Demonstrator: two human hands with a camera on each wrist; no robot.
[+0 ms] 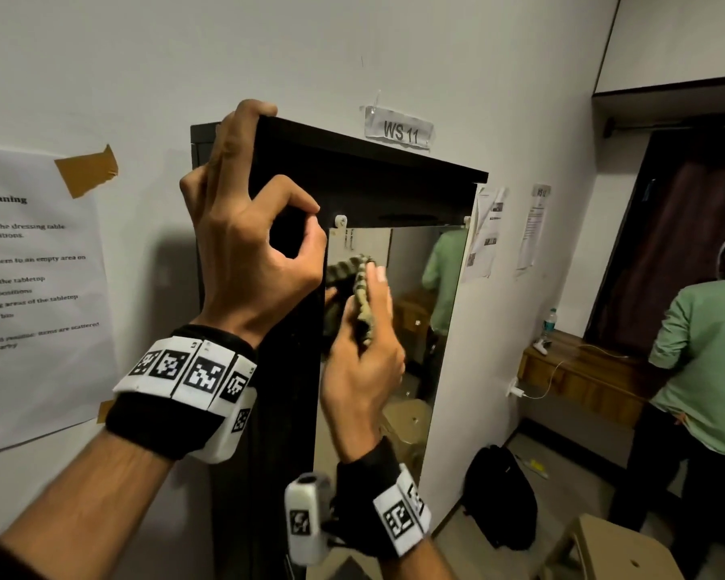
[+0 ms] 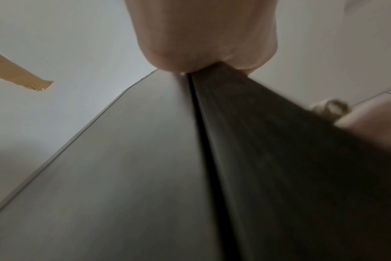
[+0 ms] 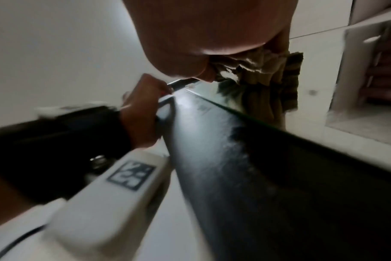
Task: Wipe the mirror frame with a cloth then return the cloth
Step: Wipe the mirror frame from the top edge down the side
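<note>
Striped cloth (image 3: 272,74) under right hand (image 3: 203,35) against dark mirror frame (image 3: 234,159)

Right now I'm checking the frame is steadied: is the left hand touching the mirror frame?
Touching. Head view: left hand has fingers hooked over the top corner of the black mirror frame.

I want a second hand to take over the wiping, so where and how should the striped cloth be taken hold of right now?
Take the cloth by its bunched upper fold, which sticks out above the right hand against the mirror. Come from the right, open side: the left hand and the dark frame probably block the left. Pinch across the ridged fold; it looks soft and loosely gathered.
</note>
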